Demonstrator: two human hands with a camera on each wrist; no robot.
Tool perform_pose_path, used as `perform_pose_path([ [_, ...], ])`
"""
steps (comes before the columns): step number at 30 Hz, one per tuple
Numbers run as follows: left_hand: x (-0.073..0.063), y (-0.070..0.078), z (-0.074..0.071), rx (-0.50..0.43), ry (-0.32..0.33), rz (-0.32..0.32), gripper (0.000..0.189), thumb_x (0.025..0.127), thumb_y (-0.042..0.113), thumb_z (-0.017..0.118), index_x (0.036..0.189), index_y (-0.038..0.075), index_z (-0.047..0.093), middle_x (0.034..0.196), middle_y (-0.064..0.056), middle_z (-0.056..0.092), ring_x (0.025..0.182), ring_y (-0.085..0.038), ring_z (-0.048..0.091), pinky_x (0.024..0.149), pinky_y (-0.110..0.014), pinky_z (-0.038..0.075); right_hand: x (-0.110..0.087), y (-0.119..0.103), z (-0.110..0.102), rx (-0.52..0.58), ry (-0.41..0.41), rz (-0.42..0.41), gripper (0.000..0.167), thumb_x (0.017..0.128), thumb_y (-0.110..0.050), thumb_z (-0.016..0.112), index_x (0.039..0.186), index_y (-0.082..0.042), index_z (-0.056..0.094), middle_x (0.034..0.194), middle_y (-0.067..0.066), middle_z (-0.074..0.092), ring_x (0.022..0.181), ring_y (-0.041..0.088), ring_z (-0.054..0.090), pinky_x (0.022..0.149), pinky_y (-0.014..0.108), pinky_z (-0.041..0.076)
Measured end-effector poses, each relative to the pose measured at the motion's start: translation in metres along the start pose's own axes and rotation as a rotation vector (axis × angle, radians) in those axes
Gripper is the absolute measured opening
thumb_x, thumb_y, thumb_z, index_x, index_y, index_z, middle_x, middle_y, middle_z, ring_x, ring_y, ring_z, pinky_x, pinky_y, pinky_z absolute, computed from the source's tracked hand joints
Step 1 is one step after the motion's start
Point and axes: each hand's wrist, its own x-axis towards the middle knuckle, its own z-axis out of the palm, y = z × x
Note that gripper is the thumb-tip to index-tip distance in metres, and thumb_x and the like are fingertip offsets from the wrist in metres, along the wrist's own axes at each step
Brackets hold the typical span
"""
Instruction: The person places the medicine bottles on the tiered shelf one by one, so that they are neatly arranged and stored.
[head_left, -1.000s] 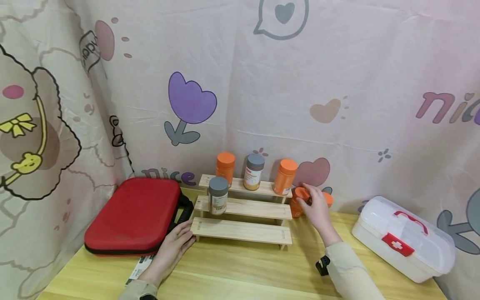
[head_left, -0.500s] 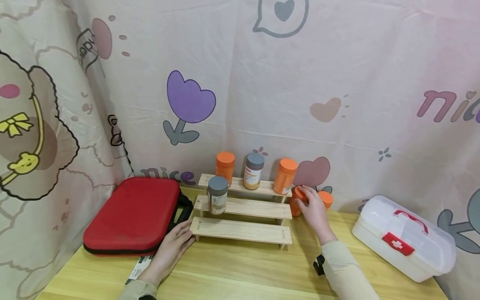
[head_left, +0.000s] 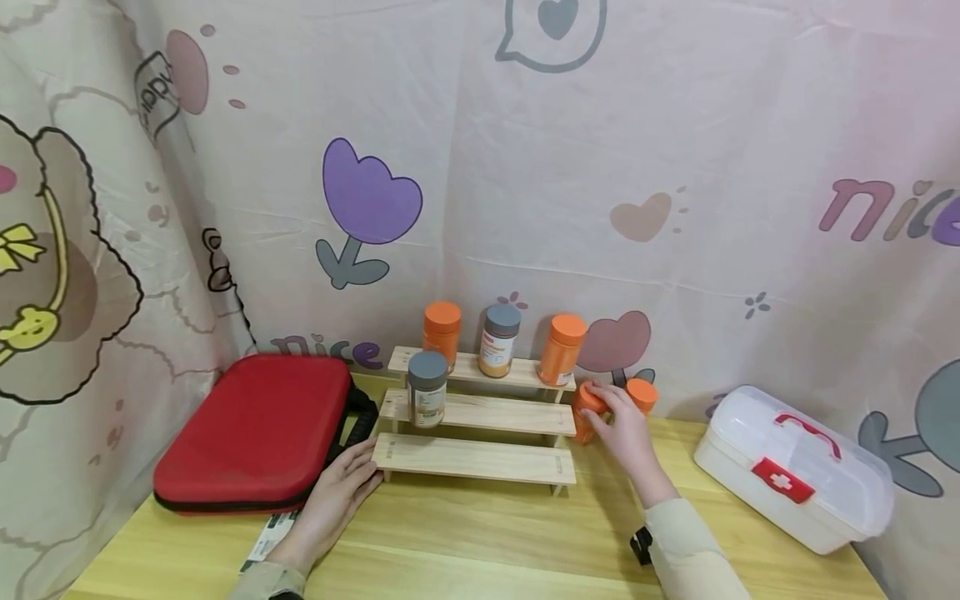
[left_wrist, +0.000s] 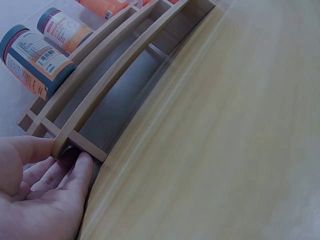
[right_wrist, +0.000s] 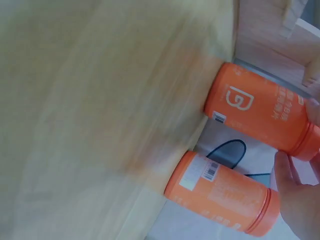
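Note:
A three-tier wooden display rack (head_left: 472, 458) stands on the table. My left hand (head_left: 335, 496) pinches the left end of its lowest tier; in the left wrist view the thumb and fingers (left_wrist: 80, 172) meet that corner. Beside the rack's right end, my right hand (head_left: 624, 429) grips an orange bottle (right_wrist: 257, 107) around its lid, from above. The bottle is upright, its base by the table surface. A second orange bottle (right_wrist: 220, 192) stands just right of it, partly behind the hand in the head view. On the middle tier sits a grey-lidded jar (head_left: 427, 392).
Along the top tier are an orange bottle (head_left: 442, 333), a grey-lidded jar (head_left: 498, 342) and another orange bottle (head_left: 562, 350). A red zip case (head_left: 258, 429) lies at left, partly over a printed paper (head_left: 270, 537). At right stands a white first-aid box (head_left: 795, 471). A printed curtain (head_left: 525, 167) hangs behind.
My right fingers have settled around the orange bottle's lid, and the bottle has come slightly toward me. The head view has shifted a little. My left hand stays at the rack.

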Motion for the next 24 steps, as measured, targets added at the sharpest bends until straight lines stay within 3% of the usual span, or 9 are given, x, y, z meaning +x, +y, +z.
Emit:
perform_pose_path([
  [9, -0.001, 0.001, -0.001, 0.006, -0.005, 0.004, 0.050, 0.101, 0.006, 0.045, 0.148, 0.005, 0.027, 0.144, -0.021, 0.034, 0.115, -0.013, 0.052, 0.100, -0.027, 0.042, -0.020, -0.010, -0.022, 0.164, -0.097, 0.050, 0.039, 0.081, -0.009, 0.077, 0.118, -0.002, 0.067, 0.128, 0.012, 0.058, 0.112, 0.031, 0.057, 0.086, 0.041, 0.053],
  [21, 0.000, 0.000, -0.001, -0.002, 0.003, 0.008, 0.049, 0.101, 0.005, 0.044, 0.148, 0.006, 0.028, 0.143, -0.021, 0.035, 0.113, -0.015, 0.053, 0.099, -0.027, 0.043, -0.056, -0.029, -0.039, 0.021, -0.017, -0.094, 0.042, 0.071, -0.008, 0.084, 0.111, -0.007, 0.073, 0.119, 0.004, 0.065, 0.107, 0.027, 0.061, 0.084, 0.035, 0.053],
  [24, 0.000, 0.000, 0.000, -0.004, 0.002, -0.004, 0.050, 0.101, 0.006, 0.044, 0.148, 0.006, 0.028, 0.142, -0.021, 0.035, 0.113, -0.017, 0.053, 0.099, -0.027, 0.043, -0.061, -0.036, -0.047, -0.002, -0.014, -0.085, 0.042, 0.071, -0.009, 0.084, 0.112, -0.009, 0.073, 0.120, 0.002, 0.064, 0.109, 0.026, 0.060, 0.089, 0.018, 0.047],
])
